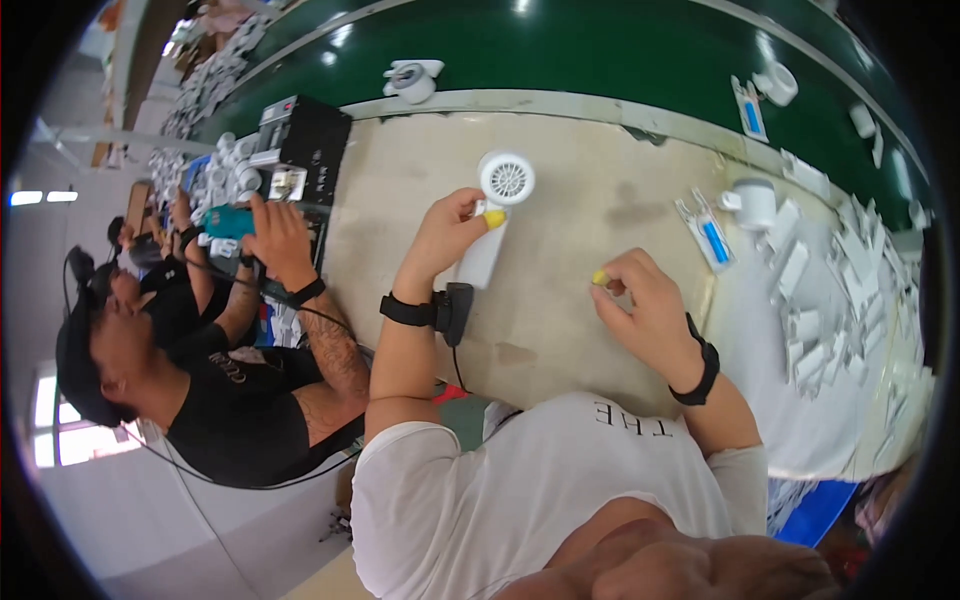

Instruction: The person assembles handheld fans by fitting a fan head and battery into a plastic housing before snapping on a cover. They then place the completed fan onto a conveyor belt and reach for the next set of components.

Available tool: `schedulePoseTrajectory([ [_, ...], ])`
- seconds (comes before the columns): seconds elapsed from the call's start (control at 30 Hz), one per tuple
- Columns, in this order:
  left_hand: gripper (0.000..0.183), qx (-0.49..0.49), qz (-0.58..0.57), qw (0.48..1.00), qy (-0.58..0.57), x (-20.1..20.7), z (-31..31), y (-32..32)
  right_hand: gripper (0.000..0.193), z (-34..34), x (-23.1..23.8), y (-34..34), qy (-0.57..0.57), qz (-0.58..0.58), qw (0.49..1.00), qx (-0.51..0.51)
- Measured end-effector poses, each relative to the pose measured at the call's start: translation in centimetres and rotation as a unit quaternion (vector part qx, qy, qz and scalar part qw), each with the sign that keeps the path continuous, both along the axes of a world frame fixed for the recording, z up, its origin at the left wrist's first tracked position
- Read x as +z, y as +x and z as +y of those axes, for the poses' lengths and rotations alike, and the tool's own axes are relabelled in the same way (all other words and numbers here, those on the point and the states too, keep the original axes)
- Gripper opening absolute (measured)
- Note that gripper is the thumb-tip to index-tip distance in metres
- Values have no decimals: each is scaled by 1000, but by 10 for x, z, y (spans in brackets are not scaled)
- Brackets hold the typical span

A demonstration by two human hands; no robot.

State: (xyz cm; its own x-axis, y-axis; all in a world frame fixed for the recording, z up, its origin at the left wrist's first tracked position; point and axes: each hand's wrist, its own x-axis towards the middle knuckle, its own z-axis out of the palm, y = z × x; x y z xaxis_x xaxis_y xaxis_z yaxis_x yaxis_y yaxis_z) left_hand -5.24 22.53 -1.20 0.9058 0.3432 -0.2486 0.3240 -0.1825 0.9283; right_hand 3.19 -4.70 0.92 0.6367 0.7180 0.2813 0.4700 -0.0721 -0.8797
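Observation:
A white handheld fan (483, 262) with a round slotted grille lies on the worktable, its head toward the far side. My left hand (446, 238) is closed around the neck of this fan, and a yellow cover shows on the thumb tip. Over the table to the right, apart from the fan, hovers my right hand (645, 308). Its fingers are loosely curled, with a gap between thumb and forefinger and no object visible there. One of its fingertips is yellow too.
Beyond the worktable (570, 210) runs a green conveyor (560, 65) carrying white fan parts. At right are an opened handle with a blue battery (713, 240), a white fan head (752, 205) and piled white casings (825, 300). Left stand a black machine (310, 150) and a co-worker holding a teal tool (228, 222).

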Motion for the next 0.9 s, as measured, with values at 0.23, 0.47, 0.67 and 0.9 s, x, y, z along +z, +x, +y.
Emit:
schedulePoseTrajectory([
  [0.23, 52, -31, 200, 824, 529, 73, 22, 0, 13, 5, -5, 6, -24, -18, 999, 25],
  [0.47, 65, 174, -48, 852, 491, 16, 182, 118, 14, 9, -4, 1, -42, -112, 991, 62],
  [0.67, 65, 100, 128, 832, 531, 0, 175, 159, 13, 4, -1, 3, -69, -116, 989, 62],
  [0.9, 47, -110, -74, 978, -159, 66, 59, 133, 32, -16, 10, 22, 37, -158, 985, -61],
])
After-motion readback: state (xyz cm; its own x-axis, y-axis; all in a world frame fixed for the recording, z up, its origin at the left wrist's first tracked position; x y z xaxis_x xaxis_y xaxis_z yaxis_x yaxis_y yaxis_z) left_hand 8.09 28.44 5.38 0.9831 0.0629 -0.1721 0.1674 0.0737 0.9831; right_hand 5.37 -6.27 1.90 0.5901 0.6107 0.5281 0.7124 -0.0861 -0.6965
